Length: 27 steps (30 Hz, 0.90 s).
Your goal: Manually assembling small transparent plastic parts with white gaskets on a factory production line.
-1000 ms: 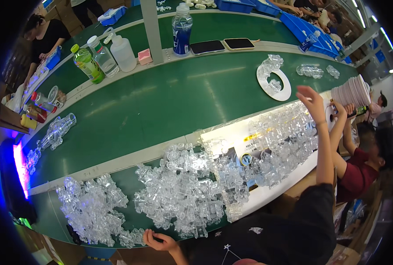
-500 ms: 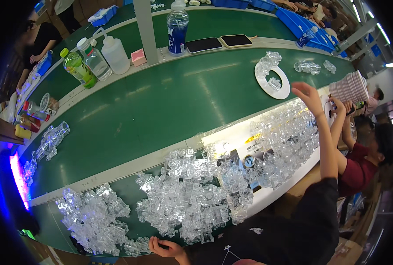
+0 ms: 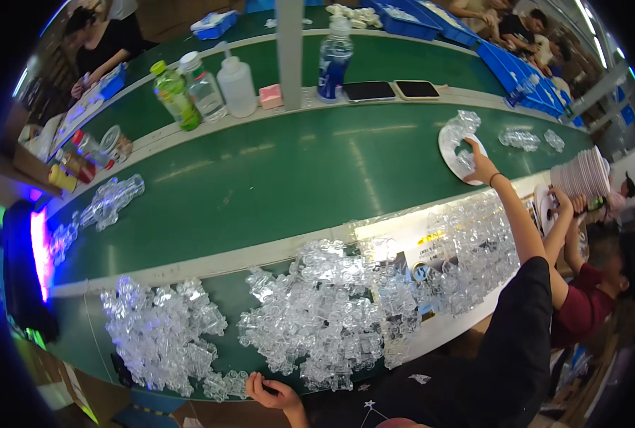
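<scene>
My right hand (image 3: 483, 170) reaches far right and grips the near edge of a white ring (image 3: 452, 158) on the green conveyor belt. Clear plastic pieces (image 3: 464, 123) lie on the ring, partly behind my fingers. At the near edge, my left hand (image 3: 274, 394) is loosely curled, fingers a little apart, with nothing visible in it. Its fingertips are beside a few clear plastic parts (image 3: 224, 385) at the tip of a heaped pile (image 3: 160, 335). A larger pile of clear parts (image 3: 317, 314) lies in front of me, and more parts (image 3: 474, 228) cover a printed sheet to its right.
Bottles (image 3: 178, 96), a pink block (image 3: 270, 97) and two phones (image 3: 369, 91) line the far ledge. Clear parts (image 3: 114, 201) lie at the belt's left. A co-worker's hand (image 3: 561, 203) is close to my right arm, near stacked white rings (image 3: 580, 175).
My right hand has moved forward from above the sheet onto the white ring and closed on its edge. My left hand stays by the pile. The whole view has shifted slightly.
</scene>
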Each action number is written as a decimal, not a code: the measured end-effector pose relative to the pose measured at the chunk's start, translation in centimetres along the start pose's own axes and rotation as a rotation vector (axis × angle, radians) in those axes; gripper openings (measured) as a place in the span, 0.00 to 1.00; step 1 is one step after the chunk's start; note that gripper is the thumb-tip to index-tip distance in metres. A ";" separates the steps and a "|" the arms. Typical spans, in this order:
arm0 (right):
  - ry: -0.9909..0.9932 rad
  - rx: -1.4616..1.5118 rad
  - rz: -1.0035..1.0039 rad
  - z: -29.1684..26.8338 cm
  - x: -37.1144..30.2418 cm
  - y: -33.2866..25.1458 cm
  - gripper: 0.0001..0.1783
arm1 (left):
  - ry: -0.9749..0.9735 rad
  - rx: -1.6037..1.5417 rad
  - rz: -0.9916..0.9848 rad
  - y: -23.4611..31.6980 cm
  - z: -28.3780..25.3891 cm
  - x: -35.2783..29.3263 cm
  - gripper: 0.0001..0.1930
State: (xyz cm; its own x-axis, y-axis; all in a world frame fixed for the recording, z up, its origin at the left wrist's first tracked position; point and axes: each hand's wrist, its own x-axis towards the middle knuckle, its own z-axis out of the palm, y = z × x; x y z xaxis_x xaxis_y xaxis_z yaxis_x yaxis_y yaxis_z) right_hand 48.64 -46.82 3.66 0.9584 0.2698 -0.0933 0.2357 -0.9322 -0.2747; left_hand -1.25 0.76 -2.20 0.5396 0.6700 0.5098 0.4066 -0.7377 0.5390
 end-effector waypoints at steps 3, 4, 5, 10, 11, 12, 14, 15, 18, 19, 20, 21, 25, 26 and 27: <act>0.015 0.104 0.009 -0.8 -0.9 1.2 0.68 | -0.044 -0.051 -0.004 0.3 0.3 0.1 0.11; 0.003 0.122 0.047 -0.9 -0.9 1.7 0.69 | -0.039 -0.060 -0.002 0.5 0.3 0.3 0.11; -0.008 0.141 0.088 -0.9 -1.0 2.1 0.70 | -0.025 -0.046 -0.014 0.5 0.4 0.2 0.11; -0.008 0.171 0.088 -0.2 -1.1 1.0 0.70 | 0.005 -0.013 0.040 0.4 0.0 0.4 0.09; -0.009 0.168 0.082 0.0 -0.9 0.7 0.70 | 0.004 -0.016 0.038 0.3 -0.1 0.3 0.09; 0.028 0.158 0.070 0.1 -0.9 0.5 0.70 | 0.003 -0.022 0.036 0.3 0.1 0.3 0.09; 0.109 0.119 0.043 0.6 -0.8 0.2 0.68 | -0.017 -0.045 0.018 0.2 0.3 0.2 0.09; 0.114 0.115 0.048 0.7 -0.8 0.2 0.68 | -0.019 -0.053 0.021 0.2 0.4 0.1 0.09; 0.192 0.186 0.027 1.4 0.2 -1.2 0.65 | -0.015 -0.048 0.030 0.2 0.4 0.1 0.10; 0.194 0.185 0.033 1.4 0.5 -1.8 0.65 | -0.003 -0.055 0.023 0.1 0.4 0.0 0.10; 0.201 0.131 0.041 1.6 0.9 -2.4 0.64 | 0.009 -0.063 0.016 0.1 0.4 0.0 0.10; 0.208 0.078 0.050 1.8 1.1 -3.3 0.63 | 0.004 -0.067 0.021 0.0 0.4 0.0 0.10; 0.212 0.066 0.089 2.1 1.2 -7.8 0.60 | 0.010 -0.097 -0.009 -0.1 0.4 -0.2 0.11; 0.207 0.043 0.081 2.3 1.2 -9.0 0.58 | 0.010 -0.108 -0.020 -0.1 0.4 -0.2 0.11; 0.196 0.044 0.084 2.4 1.2 -10.4 0.57 | 0.007 -0.111 -0.019 -0.1 0.3 -0.1 0.11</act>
State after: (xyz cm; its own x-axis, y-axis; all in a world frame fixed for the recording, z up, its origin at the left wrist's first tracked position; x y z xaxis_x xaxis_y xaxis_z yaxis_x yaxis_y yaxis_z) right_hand 46.92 -36.22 4.12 0.9883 0.1357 0.0690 0.1507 -0.9369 -0.3153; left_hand -1.14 0.74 -2.47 0.5274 0.6844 0.5035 0.3321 -0.7115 0.6193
